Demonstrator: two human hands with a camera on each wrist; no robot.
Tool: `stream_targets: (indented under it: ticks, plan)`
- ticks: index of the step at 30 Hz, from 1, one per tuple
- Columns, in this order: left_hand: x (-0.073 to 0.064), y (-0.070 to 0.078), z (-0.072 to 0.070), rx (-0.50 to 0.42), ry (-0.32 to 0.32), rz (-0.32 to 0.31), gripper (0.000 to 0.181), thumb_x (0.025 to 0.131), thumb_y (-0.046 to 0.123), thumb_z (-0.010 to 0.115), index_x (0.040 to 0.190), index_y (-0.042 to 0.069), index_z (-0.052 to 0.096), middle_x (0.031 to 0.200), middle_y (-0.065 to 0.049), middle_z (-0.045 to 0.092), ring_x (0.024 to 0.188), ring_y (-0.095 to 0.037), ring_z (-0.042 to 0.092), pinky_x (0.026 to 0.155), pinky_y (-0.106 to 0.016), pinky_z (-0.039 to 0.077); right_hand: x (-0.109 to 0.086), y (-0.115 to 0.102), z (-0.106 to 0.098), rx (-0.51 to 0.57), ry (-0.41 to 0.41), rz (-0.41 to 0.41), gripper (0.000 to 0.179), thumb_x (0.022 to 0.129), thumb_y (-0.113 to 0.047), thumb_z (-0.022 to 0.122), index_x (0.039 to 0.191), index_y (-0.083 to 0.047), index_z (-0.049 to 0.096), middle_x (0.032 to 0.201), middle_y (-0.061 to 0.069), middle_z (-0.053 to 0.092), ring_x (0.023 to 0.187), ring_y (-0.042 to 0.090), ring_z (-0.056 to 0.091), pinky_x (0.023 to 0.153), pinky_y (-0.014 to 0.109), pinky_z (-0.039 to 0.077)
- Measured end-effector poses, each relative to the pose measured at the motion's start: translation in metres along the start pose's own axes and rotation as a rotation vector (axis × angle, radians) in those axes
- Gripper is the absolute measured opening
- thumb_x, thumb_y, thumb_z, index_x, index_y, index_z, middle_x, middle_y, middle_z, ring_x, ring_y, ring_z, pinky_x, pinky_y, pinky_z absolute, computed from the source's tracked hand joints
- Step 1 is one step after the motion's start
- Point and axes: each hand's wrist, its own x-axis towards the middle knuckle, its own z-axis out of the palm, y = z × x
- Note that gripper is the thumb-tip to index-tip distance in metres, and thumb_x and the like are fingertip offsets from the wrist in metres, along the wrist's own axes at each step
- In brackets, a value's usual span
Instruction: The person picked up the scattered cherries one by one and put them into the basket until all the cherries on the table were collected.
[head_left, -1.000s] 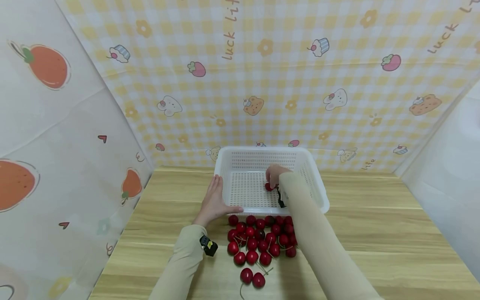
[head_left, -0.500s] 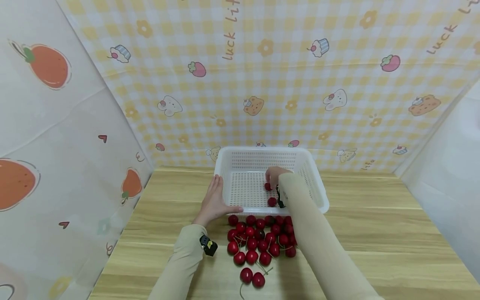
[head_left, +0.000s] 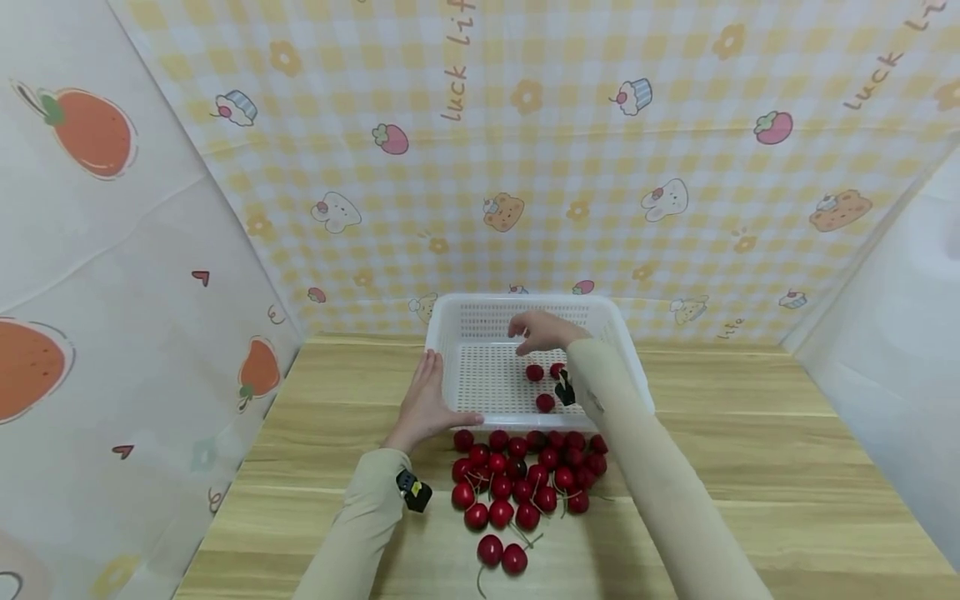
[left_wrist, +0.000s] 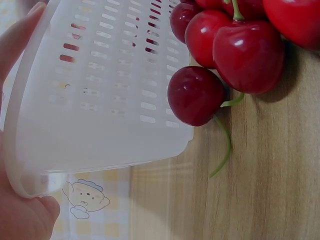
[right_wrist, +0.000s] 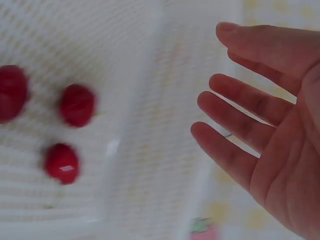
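Observation:
My left hand rests at the near left corner of a white plastic basket, its fingers straight along the left side and its thumb along the front rim. In the left wrist view the thumb lies at the rim. Over the basket's inside is my right hand, with nothing in it; the right wrist view shows its fingers spread. Below it, three cherries lie on the basket floor: one cherry, a second and a third.
A pile of red cherries, several with stems, lies on the wooden table against the basket's front. Two cherries sit nearer to me. A checked cloth stands behind the basket, with white patterned cloth at the left.
My right hand has let go of a cherry in the basket, risen and moved away to the far side, its fingers opening. Three cherries now show inside. The left hand stays at its corner.

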Motion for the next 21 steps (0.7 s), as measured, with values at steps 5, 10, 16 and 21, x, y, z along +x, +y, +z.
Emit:
stream_targets:
  ticks: [5, 10, 16, 21]
  plan:
    - [0.0, 0.001, 0.0, -0.001, -0.001, 0.002, 0.133, 0.049, 0.059, 0.08, 0.144, -0.002, 0.01, 0.151, -0.019, 0.005, 0.139, -0.027, 0.0, 0.113, -0.042, 0.006, -0.035, -0.033, -0.005, -0.093, 0.113, -0.18, 0.035, 0.082, -0.015, 0.066, 0.115, -0.005, 0.058, 0.119, 0.011, 0.056, 0.11, 0.028, 0.051, 0.092, 0.039, 0.045]
    - [-0.001, 0.002, -0.001, -0.003, 0.009, 0.014, 0.133, 0.048, 0.061, 0.079, 0.144, -0.002, 0.011, 0.15, -0.02, 0.006, 0.139, -0.028, 0.001, 0.112, -0.043, 0.007, -0.088, -0.062, 0.007, -0.13, 0.263, -0.355, 0.043, 0.082, -0.015, 0.066, 0.121, -0.002, 0.053, 0.118, 0.01, 0.056, 0.102, 0.023, 0.054, 0.088, 0.036, 0.047]
    - [0.0, 0.001, 0.0, 0.006, 0.015, 0.018, 0.132, 0.048, 0.058, 0.08, 0.144, -0.003, 0.012, 0.15, -0.02, 0.007, 0.139, -0.028, 0.001, 0.113, -0.042, 0.007, -0.14, -0.068, 0.047, -0.107, 0.335, -0.434, 0.046, 0.081, -0.018, 0.067, 0.122, -0.003, 0.052, 0.115, 0.006, 0.058, 0.096, 0.015, 0.055, 0.084, 0.032, 0.05]
    - [0.0, 0.001, 0.0, 0.01, 0.007, 0.005, 0.132, 0.049, 0.059, 0.08, 0.143, -0.003, 0.011, 0.15, -0.02, 0.006, 0.139, -0.027, 0.001, 0.113, -0.041, 0.007, -0.167, -0.065, 0.082, -0.084, 0.313, -0.37, 0.042, 0.08, -0.021, 0.068, 0.118, -0.007, 0.057, 0.113, 0.002, 0.06, 0.101, 0.014, 0.056, 0.086, 0.029, 0.05]
